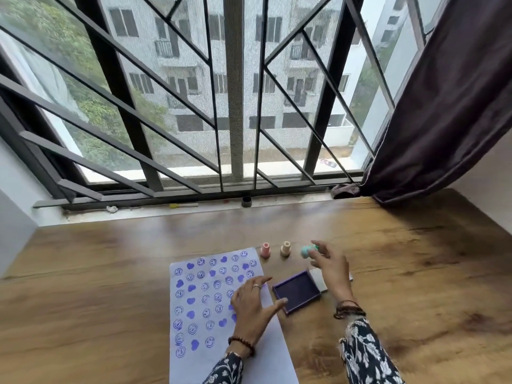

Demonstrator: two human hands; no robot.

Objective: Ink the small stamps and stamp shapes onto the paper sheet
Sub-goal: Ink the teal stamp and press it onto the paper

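Nearest the camera, two floral-patterned sleeves [365, 353] reached out over a wooden table [97, 300]. The left hand [253, 303] lay flat and spread open on the right part of the paper sheet [219, 309], gripping nothing, its thumb stretched toward the near corner of the ink pad [297, 291]; a ring showed on one finger and a bead bracelet on the wrist. The sheet was covered with rows of purple smiley faces and hearts. Just right of the sheet sat the open ink pad, purple and square, with its pale lid [318, 278] lying beside it and partly hidden by the right forearm. Beyond the pad, the right hand [328, 263] hovered with fingers loosely spread, a blurred teal stamp [307, 251] at its fingertips; whether it gripped the stamp could not be told. Left of that stood a cream stamp [285, 248] and a pink stamp [265, 249], upright and apart. Farther off were the windowsill, the barred window [194, 92] and a dark curtain [448, 106].
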